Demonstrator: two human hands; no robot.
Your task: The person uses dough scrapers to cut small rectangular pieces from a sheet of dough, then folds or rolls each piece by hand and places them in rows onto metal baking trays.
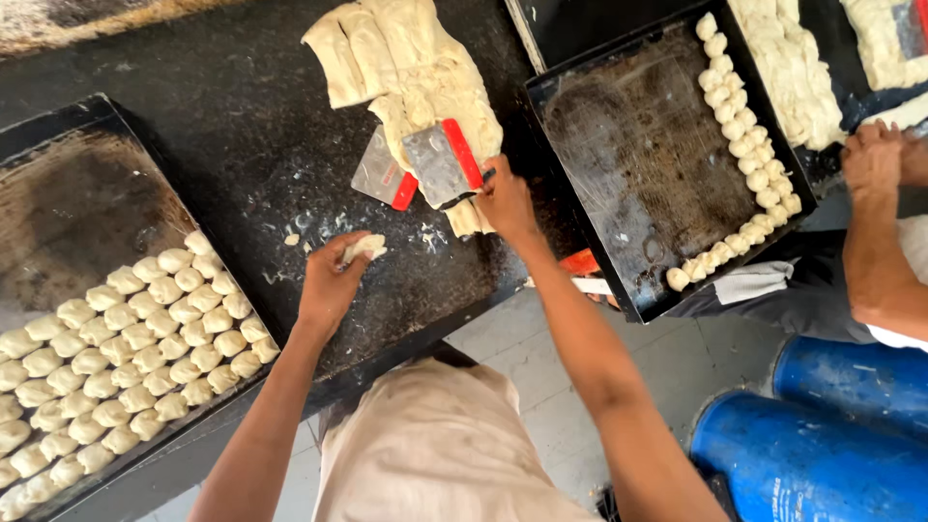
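The fingers of the left hand (329, 280) are closed around one small dough piece (364, 247), which sits at the fingertips, just above the black table (242, 126). The fingers of the right hand (505, 201) are clamped on the red handle of one metal scraper (442, 164); its blade stands on the end of the big dough sheet (416, 68). A second scraper (383, 176), also with a red handle, lies flat on the table just left of the first, between the two hands.

There are two dark trays. The left tray (68, 193) holds many rows of small dough balls (126, 358), too many to count. The right tray (638, 145) holds a single curved line of balls along its far edge. Another person's hand (873, 159) rests beyond that tray. Two blue barrels (812, 454) stand on the floor at the right.
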